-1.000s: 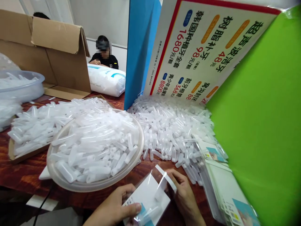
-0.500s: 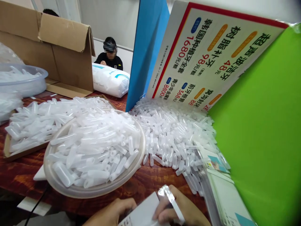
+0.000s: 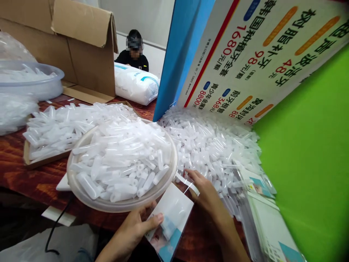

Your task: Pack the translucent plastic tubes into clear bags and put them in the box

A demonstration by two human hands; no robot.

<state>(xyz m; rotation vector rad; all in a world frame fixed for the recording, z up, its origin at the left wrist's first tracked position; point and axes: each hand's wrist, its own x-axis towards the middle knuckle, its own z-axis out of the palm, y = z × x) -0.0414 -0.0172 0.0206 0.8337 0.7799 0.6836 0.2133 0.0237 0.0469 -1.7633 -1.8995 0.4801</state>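
Note:
My left hand is closed on a small clear packet with a white and blue card inside, held near the table's front edge. My right hand reaches forward with fingers pinched on a thin white strip that runs off the packet's top. Its fingertips lie at the edge of a loose heap of small translucent plastic tubes. Just left of both hands stands a round white tray heaped with longer translucent tubes.
A flat cardboard tray of tubes lies left, with a clear basin and an open carton behind. A printed board, a blue panel and a green panel wall the right. Stacked packets lie right. Another person sits far back.
My right hand has moved forward from the packet to the tube heap, pulling the white strip with it. My left hand has kept hold of the packet. The camera shifted closer.

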